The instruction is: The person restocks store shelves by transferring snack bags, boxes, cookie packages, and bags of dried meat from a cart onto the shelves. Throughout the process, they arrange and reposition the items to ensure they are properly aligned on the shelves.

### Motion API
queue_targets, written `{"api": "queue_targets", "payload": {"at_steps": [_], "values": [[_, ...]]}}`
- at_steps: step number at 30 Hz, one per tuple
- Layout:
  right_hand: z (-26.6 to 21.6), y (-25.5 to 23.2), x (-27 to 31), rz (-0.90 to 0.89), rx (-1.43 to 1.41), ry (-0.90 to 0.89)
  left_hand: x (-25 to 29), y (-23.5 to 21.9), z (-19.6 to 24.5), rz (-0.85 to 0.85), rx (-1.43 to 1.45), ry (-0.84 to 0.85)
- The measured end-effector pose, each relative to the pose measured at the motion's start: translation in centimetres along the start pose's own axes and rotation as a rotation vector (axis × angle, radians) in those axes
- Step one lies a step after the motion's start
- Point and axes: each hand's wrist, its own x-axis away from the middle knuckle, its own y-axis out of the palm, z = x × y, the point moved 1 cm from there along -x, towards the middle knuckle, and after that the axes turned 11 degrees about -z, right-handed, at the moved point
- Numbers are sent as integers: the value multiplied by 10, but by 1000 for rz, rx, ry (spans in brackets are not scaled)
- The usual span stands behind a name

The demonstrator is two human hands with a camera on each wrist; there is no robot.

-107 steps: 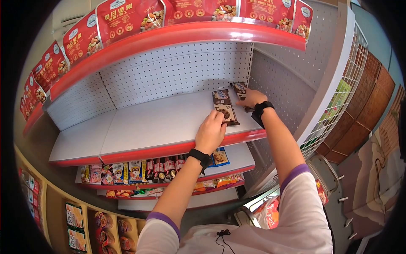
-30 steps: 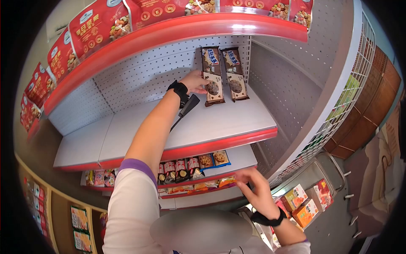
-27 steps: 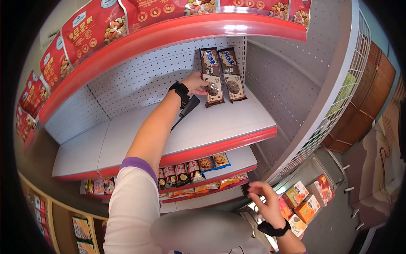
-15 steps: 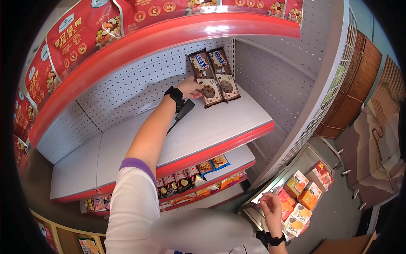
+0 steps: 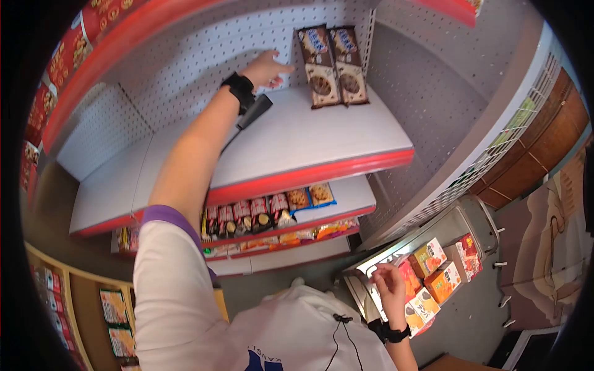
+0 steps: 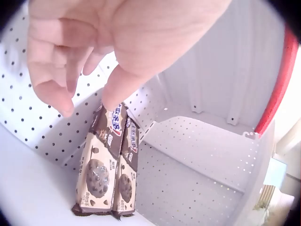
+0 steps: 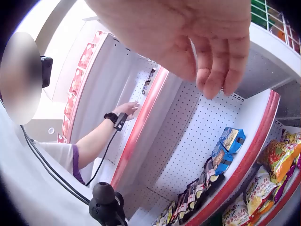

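Observation:
Two brown cookie packs stand side by side, leaning on the perforated back panel at the right of the shelf; the left pack touches the right pack. My left hand hovers just left of them with fingers apart, holding nothing. In the left wrist view that hand is above the packs, its thumb near their top edge; contact cannot be told. Low at the right, my right hand hangs in front of the cart, fingers loosely bent and empty; the right wrist view shows the same hand.
The white shelf has a red front edge. Beneath it are dark snack packs and blue cookie packs. A metal cart holds several boxes at the lower right. A wire grid flanks the shelf's right side.
The two packs, first lying on the shelf, now stand upright against the back and touch. My left hand has come off the left pack. My right hand has moved from the shelf down toward the cart.

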Motion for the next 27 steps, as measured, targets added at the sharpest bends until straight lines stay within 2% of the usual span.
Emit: {"api": "queue_targets", "payload": {"at_steps": [2,4,5,7,9,11,12,15,17,18,19,20,21,23,24,27], "values": [[11,-8,-5,-50,43,-6,27,-6,8,18,-31,-18],[15,-9,-16,-131,70,-5,60,-7,16,141,-170,146],[15,-8,-23,-191,51,26,76,-10,20,146,-171,124],[14,-2,-41,-286,47,55,113,-9,31,63,-371,279],[14,1,-69,-386,146,-31,159,7,44,13,-331,339],[23,5,-110,-414,57,-54,205,25,46,-94,-195,310],[26,7,-135,-380,155,-84,226,38,41,-115,-120,292],[50,20,-216,-245,345,-204,278,77,13,-258,-33,186],[69,32,-269,-222,503,-152,296,109,-20,-331,49,171],[81,40,-290,-228,499,-160,302,127,-40,-333,153,110],[93,47,-309,-189,646,-130,307,145,-62,-335,260,47],[100,53,-322,-149,793,-100,311,163,-87,-311,329,20],[103,57,-331,-159,792,-109,315,177,-110,-284,401,-6],[108,65,-345,-193,923,47,326,199,-142,-230,462,-70],[110,67,-353,-279,944,131,331,202,-152,-190,524,-131],[108,74,-351,-318,874,216,336,190,-173,-180,658,-201]]}}
